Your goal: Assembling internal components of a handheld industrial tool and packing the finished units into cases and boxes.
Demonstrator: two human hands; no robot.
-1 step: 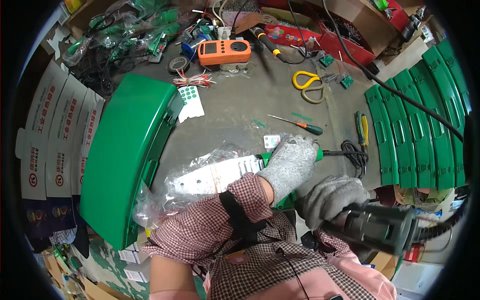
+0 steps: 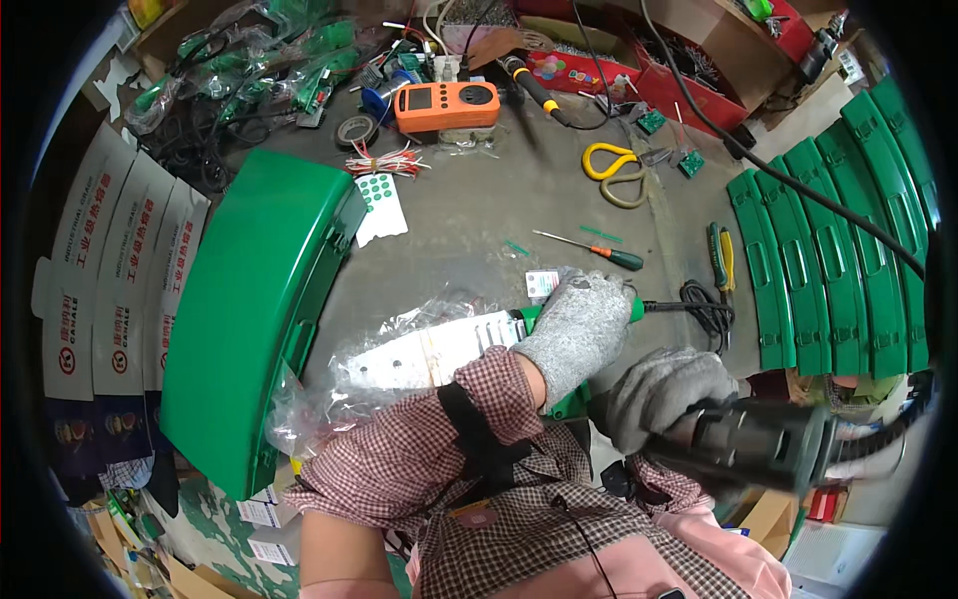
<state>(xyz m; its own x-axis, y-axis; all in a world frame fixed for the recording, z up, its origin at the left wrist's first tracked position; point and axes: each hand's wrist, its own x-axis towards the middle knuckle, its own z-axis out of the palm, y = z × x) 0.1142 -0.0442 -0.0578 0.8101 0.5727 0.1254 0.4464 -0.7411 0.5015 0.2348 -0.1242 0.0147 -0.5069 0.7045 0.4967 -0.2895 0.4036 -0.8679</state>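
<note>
My left hand (image 2: 584, 324), in a grey knit glove, is closed over the green handle (image 2: 637, 308) of a heating tool. Its flat silver metal plate (image 2: 419, 351) points left and lies on clear plastic wrap (image 2: 354, 364). A black cord (image 2: 669, 306) leaves the handle on the right. My right hand (image 2: 664, 397), gloved too, grips a black power tool (image 2: 748, 447), apparently an electric screwdriver, with a ribbed cable at its right end. The tip of that power tool is hidden. Below my left hand a bit of green casing (image 2: 571, 402) shows.
A large green case (image 2: 249, 309) stands on the left beside white cartons (image 2: 110, 260). Further away lie a screwdriver (image 2: 604, 252), scissors (image 2: 614, 170), pliers (image 2: 720, 262) and an orange meter (image 2: 446, 106). Several green cases (image 2: 828, 250) line the right; a black cable (image 2: 798, 185) hangs across.
</note>
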